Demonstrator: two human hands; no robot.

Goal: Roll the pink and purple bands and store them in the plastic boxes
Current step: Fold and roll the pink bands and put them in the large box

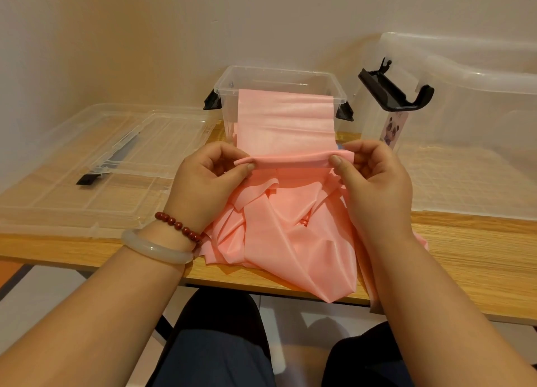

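Dark trousers (220, 351) filled the bottom edge at six o'clock, below the wood-grain tabletop (465, 241). Two bare forearms reached forward over it; the left wrist carried a smooth, milky bangle (154, 248) and a string of round dark-red beads (178, 225).

At the centre, the left hand (212, 177) and the right hand (374, 180) each pinched one end of a narrow rolled fold in the pink band (284, 119), thumb against curled fingers. The band was thin, satiny and wide. From the fold it rose flat and taut toward twelve o'clock, over the near rim of a small clear plastic box (279, 75) with black side clips. Below the hands its slack lay in a crumpled, creased heap on the tabletop, one tail drooping over the near edge.

At nine o'clock a flat, ribbed, transparent lid (101, 160) lay on the tabletop. At two o'clock stood a larger clear box (465, 75), its glossy black latch (395, 91) swung up and a panda sticker (392, 128) on its near corner.
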